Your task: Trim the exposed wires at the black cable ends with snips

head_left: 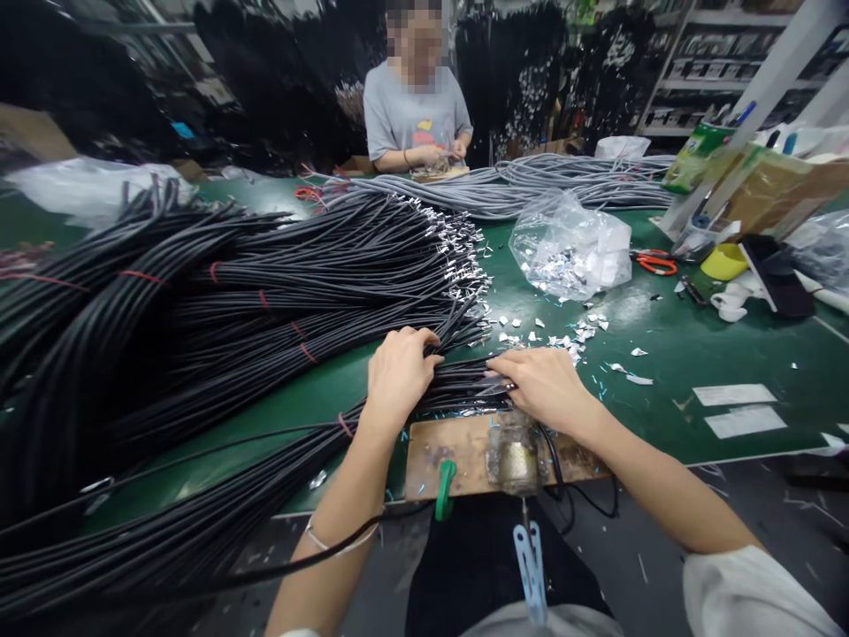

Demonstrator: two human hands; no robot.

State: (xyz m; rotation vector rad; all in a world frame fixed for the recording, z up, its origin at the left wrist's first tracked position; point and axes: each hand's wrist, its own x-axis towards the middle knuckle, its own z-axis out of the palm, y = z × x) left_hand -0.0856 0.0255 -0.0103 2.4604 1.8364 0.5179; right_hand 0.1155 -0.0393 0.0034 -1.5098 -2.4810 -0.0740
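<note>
Presumably for steadiness, the left hand (401,376) curls over the near black cable bundle (459,382), its grip too hidden to judge; the right hand's (547,385) grip pinches the bundle's right end, on the worktop (663,341) just beyond the wooden board (464,447).

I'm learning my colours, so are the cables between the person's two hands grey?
No, black cables lie between the left hand and right hand, and the grey cables lie farther back.

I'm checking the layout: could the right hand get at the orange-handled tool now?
Probably yes: only small white scraps appear to lie between the right hand and the orange-handled tool.
</note>
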